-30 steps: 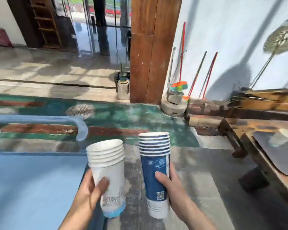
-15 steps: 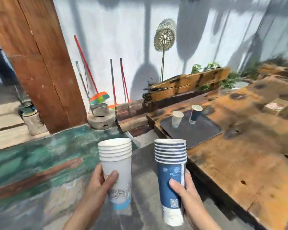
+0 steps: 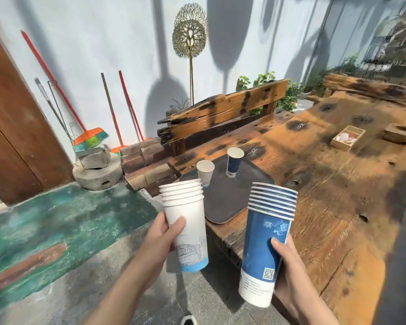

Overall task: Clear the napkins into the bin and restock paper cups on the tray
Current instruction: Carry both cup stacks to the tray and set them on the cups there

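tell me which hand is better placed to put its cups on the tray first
Probably the right hand. Its blue stack is already over the wooden table, beside the dark tray. The left hand holds the white stack out over the floor, short of the table edge.

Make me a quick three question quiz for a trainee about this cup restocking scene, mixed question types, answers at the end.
1. True or false: the dark tray on the wooden table holds no cups.
2. Which hand holds the blue cup stack? A) left B) right
3. Fill in: the left hand holds a stack of ____ cups.

Key: 1 false, a single white cup and a single blue cup stand on it; 2 B, the right hand; 3 white.
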Motion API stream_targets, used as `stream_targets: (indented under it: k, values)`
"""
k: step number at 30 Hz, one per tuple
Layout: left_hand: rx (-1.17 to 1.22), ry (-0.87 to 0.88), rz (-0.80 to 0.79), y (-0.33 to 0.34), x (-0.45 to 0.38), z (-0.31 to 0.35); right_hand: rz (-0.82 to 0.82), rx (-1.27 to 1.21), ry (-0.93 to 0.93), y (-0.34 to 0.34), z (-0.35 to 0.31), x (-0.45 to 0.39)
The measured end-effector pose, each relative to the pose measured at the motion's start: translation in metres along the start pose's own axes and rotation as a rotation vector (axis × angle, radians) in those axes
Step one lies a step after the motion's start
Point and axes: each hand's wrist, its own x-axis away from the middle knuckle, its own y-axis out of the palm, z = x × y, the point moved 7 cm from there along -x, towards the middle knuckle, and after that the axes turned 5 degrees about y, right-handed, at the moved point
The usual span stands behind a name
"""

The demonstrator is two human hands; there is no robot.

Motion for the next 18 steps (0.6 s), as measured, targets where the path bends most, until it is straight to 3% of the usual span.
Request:
stream_targets:
  k: [5,10,18]
  values:
    - [0.111,-0.042,-0.017,0.008,-0.094,-0.015,-0.023,-0.217,0.122,-0.007,-0.012,-0.076]
    - [0.342,-0.138,-0.115,0.014,-0.189,-0.024,0.000,-0.223,0.173,-0.008,-0.026,-0.160]
    - [0.246,-0.141,0.000,0.013,-0.309,-0.031,0.090,-0.142,0.138,-0.012,-0.049,-0.270]
